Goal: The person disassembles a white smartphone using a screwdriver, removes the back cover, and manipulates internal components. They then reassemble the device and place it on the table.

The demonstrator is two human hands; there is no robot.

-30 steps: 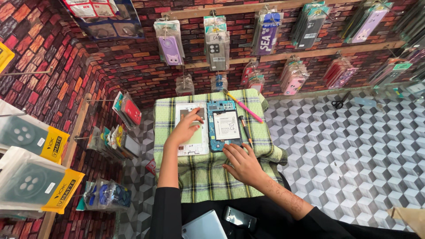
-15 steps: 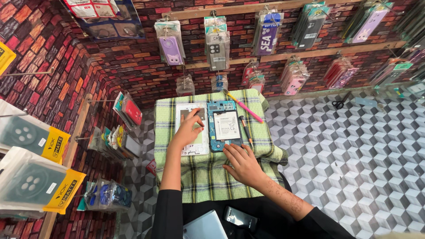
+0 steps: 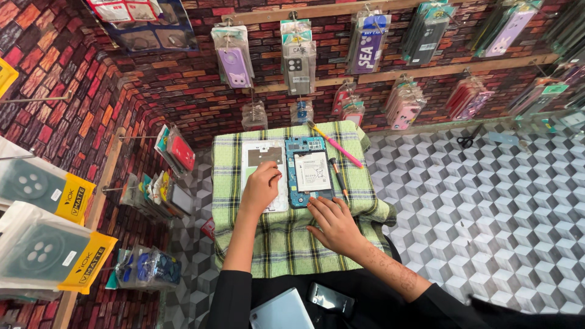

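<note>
Opened phone with blue circuit board and white battery [image 3: 309, 172] lies on green checked bench cloth [image 3: 274, 237]; white back panel [image 3: 263, 176] removed alongside. Left hand [image 3: 261, 189] fingers curled on panel; right hand [image 3: 334, 224] flat, fingers spread. Reassembly outstanding.

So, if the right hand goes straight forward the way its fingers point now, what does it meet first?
The right hand lies flat on the green checked cloth, fingers pointing up and a little left. Going straight on, it would probably first meet the lower edge of the opened blue phone body, just ahead of the fingertips.
</note>
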